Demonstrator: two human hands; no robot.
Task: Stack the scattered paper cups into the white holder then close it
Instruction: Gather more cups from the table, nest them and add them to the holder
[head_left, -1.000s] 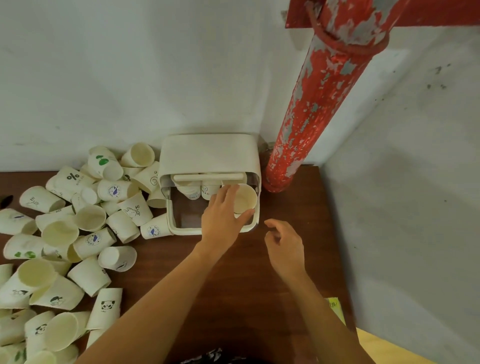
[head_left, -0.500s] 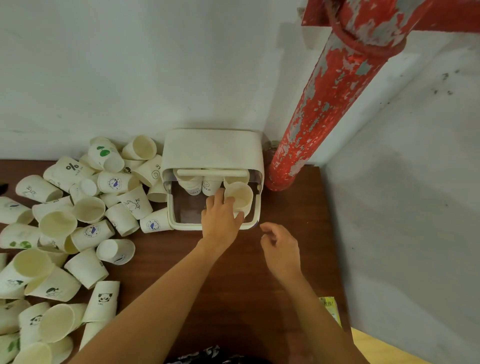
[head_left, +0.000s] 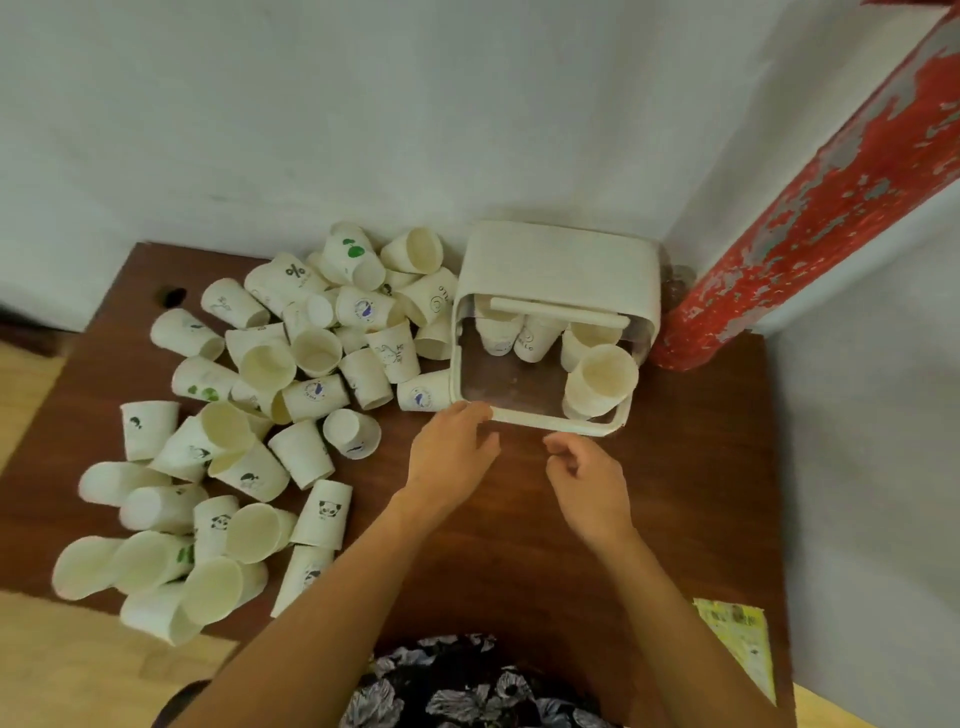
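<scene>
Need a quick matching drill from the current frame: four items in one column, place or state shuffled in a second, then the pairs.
Items
1. white holder
2. panda cup
3. left hand
4. red pipe

Place or state
A. leaning up the wall corner, paint peeling
B. lying on the table near the left forearm
C. open, cups inside, against the back wall
D. empty, fingertips by the holder's near left corner

Pairs: 1-C, 2-B, 3-D, 4-A
</scene>
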